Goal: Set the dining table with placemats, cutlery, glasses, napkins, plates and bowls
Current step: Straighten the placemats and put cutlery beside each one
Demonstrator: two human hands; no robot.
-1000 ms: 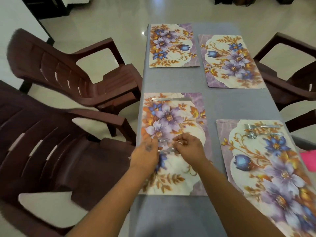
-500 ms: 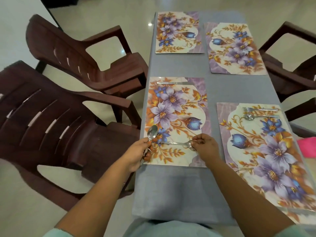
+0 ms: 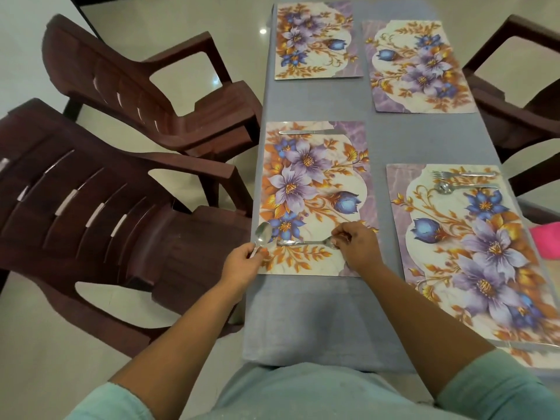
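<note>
Several floral placemats lie on the grey table (image 3: 312,322). On the near left placemat (image 3: 315,189) a knife (image 3: 306,132) rests along the far edge. My left hand (image 3: 242,262) holds a spoon (image 3: 262,234) upright at the mat's near left corner. My right hand (image 3: 356,248) pinches the head end of a fork (image 3: 303,243) that lies flat across the mat's near edge. The near right placemat (image 3: 472,253) carries a fork (image 3: 463,174) and a spoon (image 3: 463,187) at its far end.
Two brown plastic armchairs (image 3: 115,183) stand close along the table's left side, another chair (image 3: 515,95) on the right. Two bare placemats (image 3: 315,40) lie at the far end. A pink object (image 3: 547,241) sits at the right edge.
Both hands moved from the middle of the near left mat toward its near edge and drew apart. The fork came down flat on the mat; the spoon stayed in my left hand.
</note>
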